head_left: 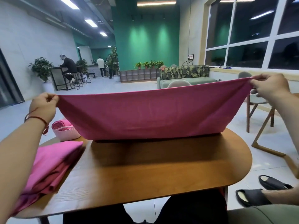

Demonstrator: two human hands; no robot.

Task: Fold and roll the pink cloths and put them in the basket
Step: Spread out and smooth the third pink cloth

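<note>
I see my left hand (42,107) and right hand (268,88) raised above the worktop (161,172), each pinching a top corner of a pink cloth (150,113). The left fingers (51,98) curl tight on their corner, and the right ones bunch the fabric the same way. Between the two sets of fingers the cloth hangs stretched wide. Its lower edge reaches down to the worktop, though I cannot tell if it rests there. Below the left fingers stands a pink basket (66,135) with a rolled cloth (62,124) in it. Nearer me, under the left forearm, lies a pile of pink cloths (50,162).
</note>
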